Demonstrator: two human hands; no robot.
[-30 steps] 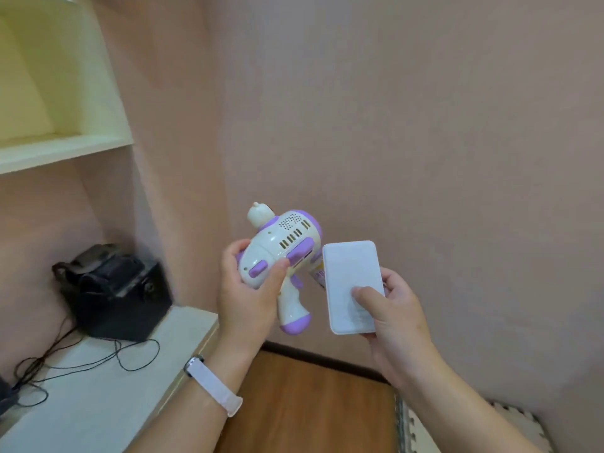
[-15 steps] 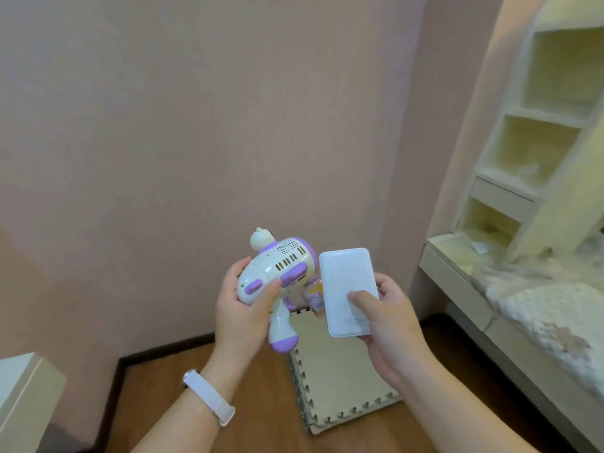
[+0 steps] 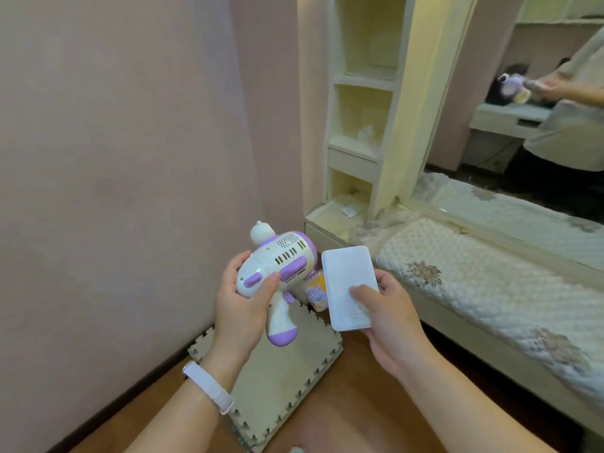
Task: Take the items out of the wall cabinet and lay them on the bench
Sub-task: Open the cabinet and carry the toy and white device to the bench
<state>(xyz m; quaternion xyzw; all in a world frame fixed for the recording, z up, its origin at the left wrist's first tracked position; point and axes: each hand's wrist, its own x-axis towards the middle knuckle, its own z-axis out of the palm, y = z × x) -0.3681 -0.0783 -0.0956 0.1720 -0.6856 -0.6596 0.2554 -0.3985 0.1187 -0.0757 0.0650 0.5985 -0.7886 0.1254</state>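
My left hand [image 3: 243,304] grips a white and purple toy bubble gun [image 3: 277,268] by its body, handle pointing down, a small orange bubble bottle [image 3: 316,291] fixed under it. Beside it my right hand [image 3: 389,317] holds a flat white rectangular box [image 3: 346,282], thumb on its face. Both are held in the air in front of me. The bench [image 3: 483,289], covered with a quilted cream cushion, runs along the right side, below and beyond the white box.
Cream open shelves [image 3: 362,125] stand at the bench's far end, with scraps of paper inside. A mirror [image 3: 529,125] behind the bench reflects a person. A stack of foam puzzle mats [image 3: 281,380] lies on the wooden floor under my hands. The pink wall fills the left.
The view has swung right, from the desk and wall cabinet corner to the bench, shelves and mirror. Both hands keep the same hold on the toy and the box.
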